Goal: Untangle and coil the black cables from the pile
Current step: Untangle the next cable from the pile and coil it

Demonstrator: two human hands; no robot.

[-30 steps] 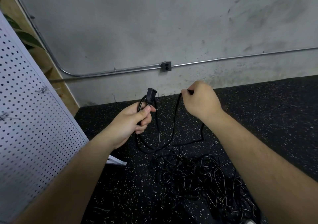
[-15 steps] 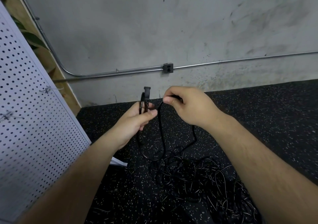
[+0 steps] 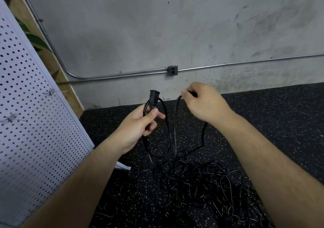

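- At centre frame in the head view, the left hand (image 3: 138, 122) grips a small coil of black cable (image 3: 175, 131), fingers curled round it, with the connector (image 3: 154, 96) poking up.
- Just right of it, the right hand (image 3: 205, 103) pinches the next strand.
- Lower right, the pile (image 3: 210, 184) lies on the floor (image 3: 263, 122); the strand runs into it, so a hard pull may tighten a knot.
- Half a second ago the hands nearly touched; now they are apart.

The black white-flecked rubber floor (image 3: 263, 122) bore a tangled pile of thin black cables (image 3: 201, 180); a white perforated panel (image 3: 35, 122) stood at its left edge.
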